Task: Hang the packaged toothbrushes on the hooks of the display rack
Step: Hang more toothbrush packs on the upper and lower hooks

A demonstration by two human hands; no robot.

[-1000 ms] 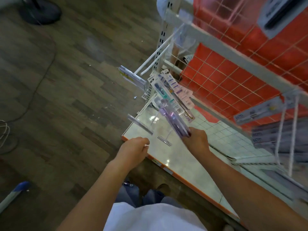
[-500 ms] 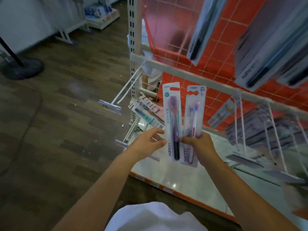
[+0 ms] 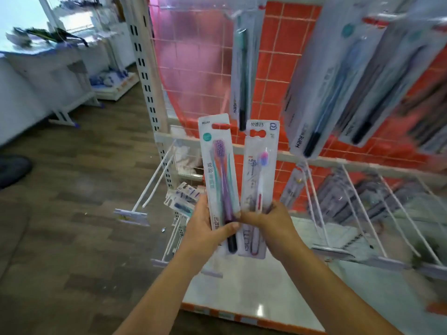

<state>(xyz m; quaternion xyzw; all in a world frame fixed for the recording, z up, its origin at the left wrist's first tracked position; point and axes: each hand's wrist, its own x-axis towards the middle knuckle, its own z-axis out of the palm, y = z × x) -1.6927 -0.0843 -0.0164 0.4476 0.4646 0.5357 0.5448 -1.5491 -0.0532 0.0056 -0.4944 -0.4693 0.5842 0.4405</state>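
Left hand (image 3: 208, 228): thumb and fingers clamped on lower end of purple toothbrush pack (image 3: 219, 175), held upright. Right hand (image 3: 273, 223): fingers curled round base of pink toothbrush pack (image 3: 260, 175), upright, just beside. Both before display rack (image 3: 154, 93); bare white hooks (image 3: 154, 180) lower left; hung packs (image 3: 242, 68) above.

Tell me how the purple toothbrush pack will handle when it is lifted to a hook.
The purple toothbrush pack probably stays fairly stiff: it stands upright though the left hand grips only its lower end. It looks thin and flat, so likely light. Its glossy plastic front may be slippery against the pink toothbrush pack beside it.
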